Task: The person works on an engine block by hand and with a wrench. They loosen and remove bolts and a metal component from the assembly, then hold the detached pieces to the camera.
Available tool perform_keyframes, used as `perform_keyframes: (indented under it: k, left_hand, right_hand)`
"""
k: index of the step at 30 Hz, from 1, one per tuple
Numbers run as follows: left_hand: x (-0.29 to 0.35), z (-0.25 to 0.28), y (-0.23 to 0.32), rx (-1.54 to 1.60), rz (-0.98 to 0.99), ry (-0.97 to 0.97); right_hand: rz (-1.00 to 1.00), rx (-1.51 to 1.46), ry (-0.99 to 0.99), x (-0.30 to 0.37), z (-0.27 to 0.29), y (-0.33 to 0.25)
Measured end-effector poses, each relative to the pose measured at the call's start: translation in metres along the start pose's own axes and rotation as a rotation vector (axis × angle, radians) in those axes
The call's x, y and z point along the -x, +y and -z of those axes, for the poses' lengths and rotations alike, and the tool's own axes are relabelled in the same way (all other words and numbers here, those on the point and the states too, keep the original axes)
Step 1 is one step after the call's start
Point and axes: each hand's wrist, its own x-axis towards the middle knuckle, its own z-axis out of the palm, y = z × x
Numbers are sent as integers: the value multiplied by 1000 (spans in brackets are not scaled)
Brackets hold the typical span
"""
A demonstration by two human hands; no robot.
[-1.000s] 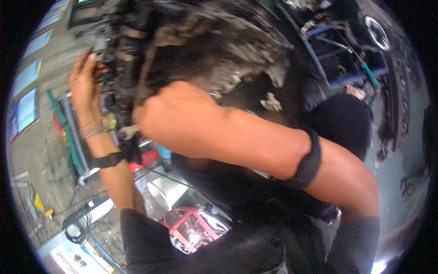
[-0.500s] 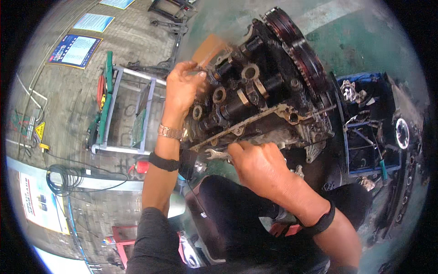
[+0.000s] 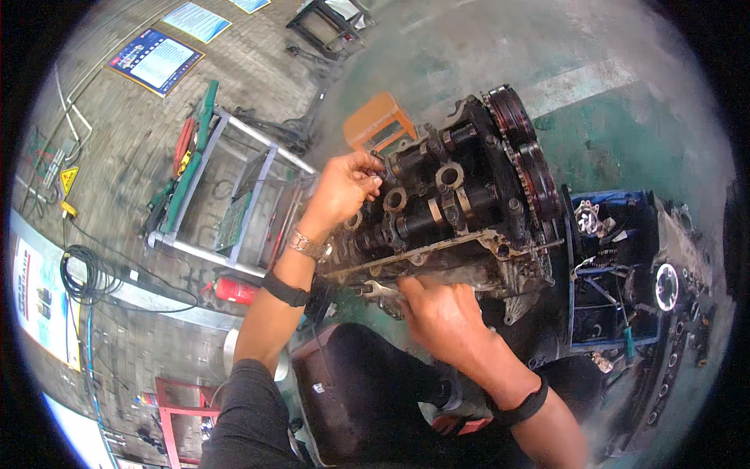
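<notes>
green paint covers the floor (image 3: 609, 148) around a black, oil-stained engine (image 3: 484, 195), which sits slanted in the middle of the view, its camshafts (image 3: 416, 225) exposed on the upper side, an arrangement that seems to suit reaching in from above. beside its right end is a blue-rimmed parts tray (image 3: 613, 345) with loose metal pieces (image 3: 590, 220) in it, probably put there to stay together and within reach. an orange stool (image 3: 371, 116) stands beyond the engine's far side.

the left hand (image 3: 344, 187) is at the engine's left end, thumb and fingertips drawn close together, as if for fine handling; whether they pinch anything i cannot tell. the right hand (image 3: 447, 316) is at the engine's near side, fingers curled and clamped on an open-end wrench (image 3: 380, 289). the wrench's forked end points leftward past the thumb, uncovered, so the grip likely keeps the tool secure by its shank.
</notes>
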Motion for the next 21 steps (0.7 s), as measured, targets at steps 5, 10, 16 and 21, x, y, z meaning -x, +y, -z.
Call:
perform_keyframes:
  k: [5, 10, 16, 21]
  left_hand:
    - [1, -3, 1, 32, 4, 22]
    - [2, -4, 4, 24, -20, 46]
    - [2, -3, 7, 57, -15, 52]
    - [0, -2, 7, 44, -1, 49]
  right_hand:
    - [18, -23, 25, 1, 0, 1]
    - [7, -28, 4, 2, -1, 3]
    - [2, -18, 2, 1, -2, 1]
    - [5, -18, 3, 3, 0, 1]
